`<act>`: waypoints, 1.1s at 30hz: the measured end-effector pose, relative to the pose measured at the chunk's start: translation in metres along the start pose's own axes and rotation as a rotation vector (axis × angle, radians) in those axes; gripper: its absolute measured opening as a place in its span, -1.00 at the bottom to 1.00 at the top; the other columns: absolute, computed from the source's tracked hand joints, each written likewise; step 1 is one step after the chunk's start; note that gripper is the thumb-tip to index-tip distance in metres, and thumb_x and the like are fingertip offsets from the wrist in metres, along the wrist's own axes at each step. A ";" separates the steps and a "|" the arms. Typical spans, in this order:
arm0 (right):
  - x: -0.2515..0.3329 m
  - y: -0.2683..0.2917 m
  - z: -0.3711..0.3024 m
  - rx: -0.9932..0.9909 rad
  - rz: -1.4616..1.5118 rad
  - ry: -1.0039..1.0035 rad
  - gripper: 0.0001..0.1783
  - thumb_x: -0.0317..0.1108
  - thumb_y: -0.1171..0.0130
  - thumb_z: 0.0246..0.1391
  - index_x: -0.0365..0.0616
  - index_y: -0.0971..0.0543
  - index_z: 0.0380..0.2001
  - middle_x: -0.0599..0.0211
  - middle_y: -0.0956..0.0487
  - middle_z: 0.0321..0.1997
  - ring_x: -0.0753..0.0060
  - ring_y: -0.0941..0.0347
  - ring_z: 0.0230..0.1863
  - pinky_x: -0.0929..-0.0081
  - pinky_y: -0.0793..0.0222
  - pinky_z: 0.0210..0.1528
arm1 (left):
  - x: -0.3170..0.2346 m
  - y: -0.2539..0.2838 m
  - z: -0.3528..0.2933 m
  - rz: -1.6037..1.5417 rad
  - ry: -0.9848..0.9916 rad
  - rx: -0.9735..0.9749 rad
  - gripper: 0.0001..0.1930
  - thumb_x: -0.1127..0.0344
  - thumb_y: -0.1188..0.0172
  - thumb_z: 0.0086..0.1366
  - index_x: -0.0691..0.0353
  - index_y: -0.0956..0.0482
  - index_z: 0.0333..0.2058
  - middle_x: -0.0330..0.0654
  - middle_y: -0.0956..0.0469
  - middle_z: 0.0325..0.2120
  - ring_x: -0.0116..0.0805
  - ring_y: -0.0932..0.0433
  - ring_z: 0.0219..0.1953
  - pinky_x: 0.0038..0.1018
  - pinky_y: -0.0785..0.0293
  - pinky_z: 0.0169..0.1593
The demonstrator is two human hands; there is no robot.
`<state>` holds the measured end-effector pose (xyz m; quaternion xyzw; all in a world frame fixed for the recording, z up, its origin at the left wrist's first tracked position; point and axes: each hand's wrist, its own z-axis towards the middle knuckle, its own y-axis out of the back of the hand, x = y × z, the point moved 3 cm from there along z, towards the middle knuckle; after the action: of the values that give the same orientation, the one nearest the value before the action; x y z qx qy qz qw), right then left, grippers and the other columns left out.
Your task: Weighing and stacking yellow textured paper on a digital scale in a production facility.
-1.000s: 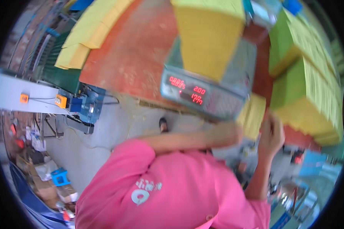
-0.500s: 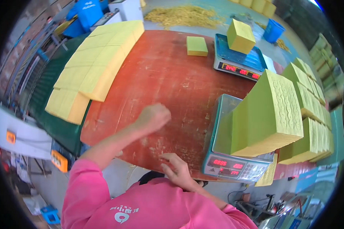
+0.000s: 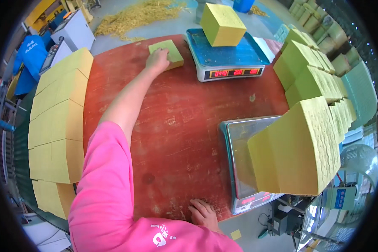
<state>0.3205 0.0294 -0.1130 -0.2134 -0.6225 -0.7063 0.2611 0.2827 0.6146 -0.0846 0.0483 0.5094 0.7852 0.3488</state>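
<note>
Reaching: left hand (image 3: 157, 61) stretches far across the red table (image 3: 176, 126), arm straight in a pink sleeve (image 3: 105, 185).
Left grip: fingers curl down over the near left corner of a thin yellow pad (image 3: 169, 51); whether they pinch it or only press on it, I cannot tell.
Pad: lies flat on the table, just left of the far scale (image 3: 224, 61), touching nothing but the hand and the tabletop.
Right hand: right hand (image 3: 203, 213) rests palm down on the near edge of the table, fingers spread flat, holding nothing, just left of the near scale (image 3: 243, 164).
Far scale: blue top, lit red display on the front, a yellow block (image 3: 222, 24) standing on its platform, right of the pad.
Near scale: steel tray, a tall stack of yellow sheets (image 3: 300, 153) standing on it and leaning right, well nearer than the pad.
Right of the pad: beyond both scales, more yellow-green stacks (image 3: 311, 73) line the table's right side.
Left of the pad: a long row of yellow stacks (image 3: 56, 122) runs along the table's left edge.
Beyond the pad: loose yellow scraps (image 3: 134, 14) lie on the floor past the table's far edge.
</note>
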 end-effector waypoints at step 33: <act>0.004 0.006 0.009 -0.163 0.086 0.074 -0.69 -0.51 -0.18 -0.10 -0.13 -0.58 -0.19 0.21 -0.53 0.04 0.12 -0.48 0.05 0.19 -0.41 0.05 | -0.045 0.129 -0.068 -0.118 -0.221 -0.146 -0.91 0.41 -0.15 0.06 0.27 -0.54 -0.58 -0.14 -0.62 -0.41 -0.14 -0.58 -0.19 -0.25 -0.48 -0.08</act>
<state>0.3210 0.0368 -0.1044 -0.2341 -0.5431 -0.7502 0.2958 0.2231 0.5049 0.0038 0.0788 0.4113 0.7883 0.4508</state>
